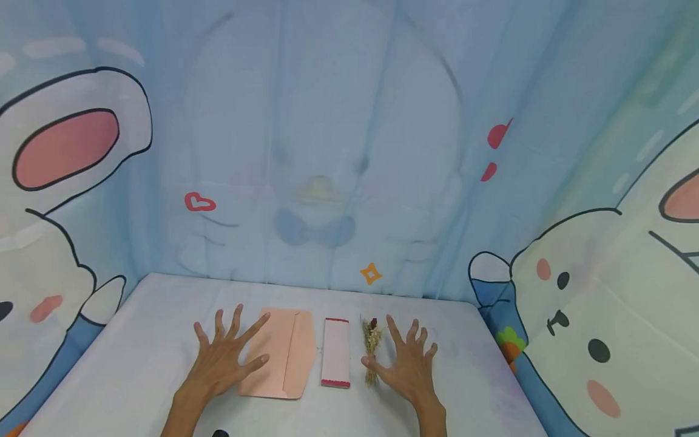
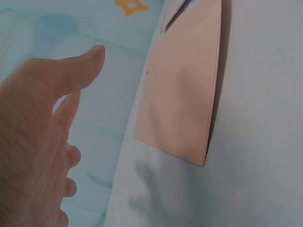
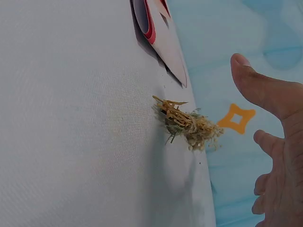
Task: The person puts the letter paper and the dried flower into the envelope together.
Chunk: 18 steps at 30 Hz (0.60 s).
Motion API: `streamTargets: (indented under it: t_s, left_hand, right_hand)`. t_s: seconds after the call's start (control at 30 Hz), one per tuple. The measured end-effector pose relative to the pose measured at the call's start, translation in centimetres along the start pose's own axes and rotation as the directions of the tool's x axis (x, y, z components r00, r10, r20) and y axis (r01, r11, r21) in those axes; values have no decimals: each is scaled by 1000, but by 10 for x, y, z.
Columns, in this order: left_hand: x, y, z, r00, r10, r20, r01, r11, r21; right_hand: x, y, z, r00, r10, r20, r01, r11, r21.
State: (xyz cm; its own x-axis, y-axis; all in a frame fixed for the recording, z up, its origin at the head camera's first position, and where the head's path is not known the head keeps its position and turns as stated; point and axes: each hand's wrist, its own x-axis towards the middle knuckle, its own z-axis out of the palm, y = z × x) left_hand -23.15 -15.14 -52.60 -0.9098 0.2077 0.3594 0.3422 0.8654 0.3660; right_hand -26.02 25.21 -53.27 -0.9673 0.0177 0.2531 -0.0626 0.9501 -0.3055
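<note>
My left hand hovers with spread fingers at the left side of a peach envelope, overlapping its edge in the head view. The envelope lies flat, and a hand shadow falls across it in the left wrist view. To its right lies a pale pink folded paper piece with red ends; its rolled fold shows in the right wrist view. A small bunch of dried flowers rests further right, its stems toward me. Over its right side, my right hand spreads its fingers, holding nothing. The thumb overlaps the stems.
A white cloth covers the table. Behind it hangs a blue curtain with cartoon rabbits, close to the table's back edge. A small black object shows at the bottom edge of the head view.
</note>
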Motion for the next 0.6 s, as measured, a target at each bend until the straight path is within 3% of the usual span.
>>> streamTargets:
  t_s: [0.33,0.6]
  left_hand:
    - [0,2,5,1000,14,-4,-14,1000,-9]
    - [2,5,12,1000,24,3,-24,999,-25]
  right_hand:
    - [0,-1,4,997,27,69,-26,999,-18]
    - [-1,-5,6,997,16,72,-16,1000,-1]
